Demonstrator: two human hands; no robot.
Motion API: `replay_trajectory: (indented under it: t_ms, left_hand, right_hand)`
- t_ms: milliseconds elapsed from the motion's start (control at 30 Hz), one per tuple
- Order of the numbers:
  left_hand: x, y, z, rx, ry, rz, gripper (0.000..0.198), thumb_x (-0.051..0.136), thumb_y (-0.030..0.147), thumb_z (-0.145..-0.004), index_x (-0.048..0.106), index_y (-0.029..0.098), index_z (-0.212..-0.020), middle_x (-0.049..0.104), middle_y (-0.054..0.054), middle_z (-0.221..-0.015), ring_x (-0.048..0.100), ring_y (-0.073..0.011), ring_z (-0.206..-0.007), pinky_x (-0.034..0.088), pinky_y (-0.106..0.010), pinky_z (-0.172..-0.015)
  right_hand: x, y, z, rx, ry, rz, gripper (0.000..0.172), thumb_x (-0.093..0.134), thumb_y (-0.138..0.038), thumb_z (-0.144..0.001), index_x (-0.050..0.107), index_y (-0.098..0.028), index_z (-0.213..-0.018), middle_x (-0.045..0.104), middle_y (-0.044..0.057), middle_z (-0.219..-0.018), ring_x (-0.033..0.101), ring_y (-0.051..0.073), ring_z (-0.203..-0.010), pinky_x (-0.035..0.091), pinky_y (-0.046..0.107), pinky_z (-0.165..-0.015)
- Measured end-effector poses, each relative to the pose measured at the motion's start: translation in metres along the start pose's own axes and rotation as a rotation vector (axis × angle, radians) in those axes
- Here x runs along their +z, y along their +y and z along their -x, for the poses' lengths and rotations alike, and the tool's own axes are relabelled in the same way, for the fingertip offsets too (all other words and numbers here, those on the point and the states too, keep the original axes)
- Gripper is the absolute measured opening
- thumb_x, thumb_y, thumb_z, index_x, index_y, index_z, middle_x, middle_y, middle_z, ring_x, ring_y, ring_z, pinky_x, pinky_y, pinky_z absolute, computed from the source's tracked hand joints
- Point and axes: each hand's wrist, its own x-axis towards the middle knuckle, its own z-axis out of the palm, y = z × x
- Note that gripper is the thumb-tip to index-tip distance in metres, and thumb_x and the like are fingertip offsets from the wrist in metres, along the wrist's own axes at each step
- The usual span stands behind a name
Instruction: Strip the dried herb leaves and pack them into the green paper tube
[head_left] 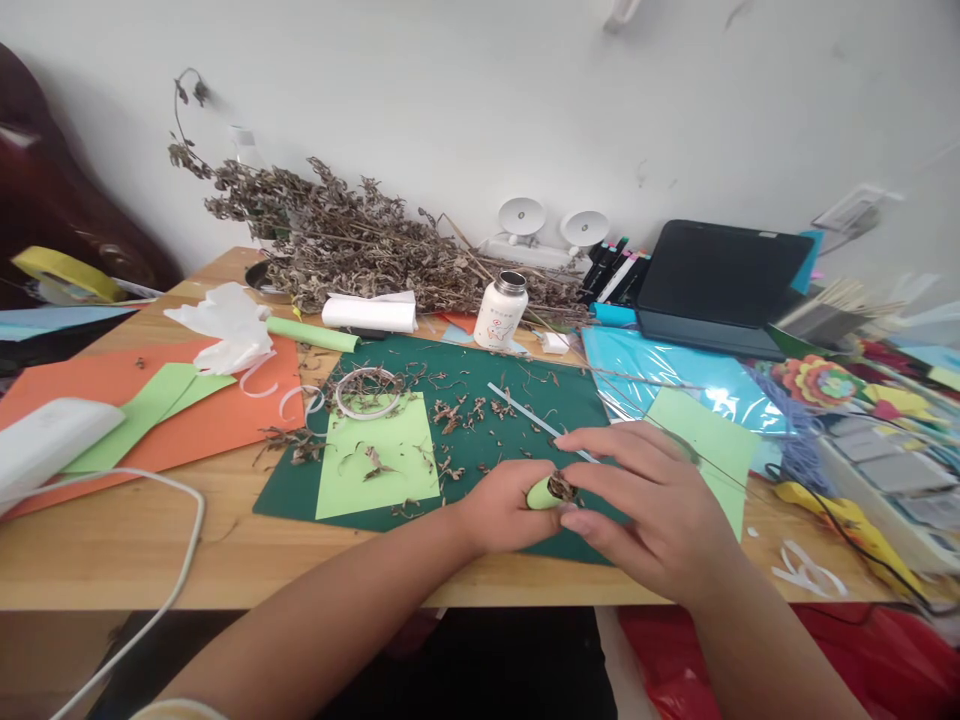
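My left hand [506, 505] is wrapped around a short light-green paper tube [539, 494]. Dried leaves [562, 487] fill the tube's open end, which faces right. My right hand [645, 500] is at that end, thumb and fingers apart on either side of the leaves; whether they touch them I cannot tell. Under both hands lies a dark green cutting mat [480, 440] strewn with leaf crumbs. On its left part are a light-green paper square [375, 480] and a roll of tape [368, 394]. A thin pale strip [521, 408] lies slantwise on the mat.
A big bundle of dried stalks [360, 240] lies along the wall. In front of it are a white bottle [501, 312], a rolled green paper [315, 333] and crumpled tissue [225, 330]. Orange paper [247, 430] is at left; a tablet [724, 275] and blue packet [675, 370] at right.
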Motion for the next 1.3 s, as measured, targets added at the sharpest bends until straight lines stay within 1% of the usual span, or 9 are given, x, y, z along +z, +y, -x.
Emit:
replay_trajectory:
  t_ms: [233, 333, 467, 700, 867, 933, 1033, 1167, 1300]
  left_hand:
    - [0.001, 0.000, 0.000, 0.000, 0.037, -0.035, 0.014, 0.046, 0.024, -0.068, 0.041, 0.015, -0.058, 0.043, 0.002, -0.056, 0.039, -0.0084, -0.054, 0.037, -0.019, -0.051]
    - [0.002, -0.001, 0.000, 0.035, 0.040, -0.004, 0.013, 0.045, 0.023, -0.068, 0.041, 0.015, -0.059, 0.043, 0.002, -0.057, 0.040, -0.0084, -0.055, 0.036, -0.019, -0.052]
    - [0.002, -0.002, 0.000, 0.047, 0.032, -0.007, 0.012, 0.045, 0.023, -0.068, 0.042, 0.015, -0.060, 0.045, 0.002, -0.058, 0.042, -0.0089, -0.056, 0.037, -0.019, -0.054]
    - [0.002, -0.003, 0.000, 0.019, 0.022, -0.022, 0.015, 0.046, 0.027, -0.069, 0.044, 0.015, -0.061, 0.045, 0.002, -0.058, 0.044, -0.0094, -0.056, 0.038, -0.020, -0.054]
    - [0.000, 0.000, 0.000, 0.046, 0.026, -0.034, 0.015, 0.049, 0.025, -0.069, 0.042, 0.015, -0.061, 0.044, 0.002, -0.057, 0.044, -0.0093, -0.056, 0.037, -0.020, -0.052]
    - [-0.002, 0.001, 0.001, 0.099, 0.046, -0.028, 0.014, 0.051, 0.026, -0.068, 0.046, 0.016, -0.075, 0.051, -0.001, -0.069, 0.049, -0.0121, -0.065, 0.041, -0.022, -0.059]
    - [-0.007, 0.004, 0.002, 0.301, 0.206, 0.009, 0.034, 0.054, 0.028, -0.068, 0.039, 0.018, -0.096, 0.052, -0.005, -0.081, 0.051, -0.0139, -0.073, 0.044, -0.026, -0.064]
    - [-0.017, 0.011, 0.001, 0.573, 0.270, -0.145, 0.018, 0.046, 0.023, -0.075, 0.040, 0.019, -0.092, 0.053, -0.005, -0.077, 0.053, -0.0136, -0.073, 0.046, -0.026, -0.065]
    - [-0.023, 0.020, 0.000, 0.674, 0.233, -0.426, 0.007, 0.044, 0.019, -0.076, 0.044, 0.018, -0.083, 0.055, -0.006, -0.076, 0.053, -0.0130, -0.068, 0.046, -0.024, -0.058]
  right_hand:
    - [0.006, -0.004, -0.002, 0.287, -0.050, -0.216, 0.006, 0.047, -0.018, -0.073, 0.051, -0.022, -0.070, 0.058, 0.004, -0.088, 0.054, 0.016, -0.082, 0.045, 0.031, -0.070]
    - [0.007, -0.003, -0.001, 0.333, -0.054, -0.345, 0.006, 0.048, -0.016, -0.072, 0.050, -0.022, -0.072, 0.058, 0.003, -0.085, 0.055, 0.015, -0.082, 0.046, 0.028, -0.068]
    - [0.007, -0.001, -0.001, 0.301, -0.065, -0.408, 0.008, 0.048, -0.015, -0.072, 0.051, -0.023, -0.072, 0.058, 0.002, -0.086, 0.054, 0.014, -0.084, 0.046, 0.029, -0.069]
    - [-0.004, 0.000, -0.001, 0.025, -0.117, -0.148, 0.016, 0.044, -0.013, -0.075, 0.055, -0.024, -0.078, 0.057, 0.003, -0.095, 0.052, 0.014, -0.078, 0.042, 0.034, -0.070]
    - [-0.007, 0.001, -0.001, -0.036, -0.146, -0.121, 0.012, 0.046, -0.019, -0.074, 0.055, -0.022, -0.081, 0.056, 0.005, -0.098, 0.051, 0.017, -0.083, 0.039, 0.036, -0.073]
    - [-0.005, 0.001, 0.000, -0.031, -0.137, -0.157, 0.012, 0.046, -0.020, -0.073, 0.056, -0.022, -0.081, 0.056, 0.005, -0.098, 0.050, 0.017, -0.083, 0.039, 0.037, -0.073]
    - [-0.001, 0.002, 0.004, 0.007, -0.087, -0.235, 0.014, 0.045, -0.017, -0.074, 0.057, -0.021, -0.081, 0.054, 0.006, -0.100, 0.049, 0.016, -0.079, 0.040, 0.036, -0.071]
    - [0.007, 0.003, 0.011, 0.146, 0.004, -0.339, 0.014, 0.046, -0.011, -0.073, 0.056, -0.020, -0.073, 0.052, 0.005, -0.097, 0.049, 0.014, -0.078, 0.041, 0.030, -0.069]
    - [0.019, 0.000, 0.016, 0.334, 0.081, -0.592, 0.010, 0.050, -0.011, -0.071, 0.052, -0.021, -0.071, 0.053, 0.003, -0.090, 0.051, 0.014, -0.083, 0.042, 0.028, -0.071]
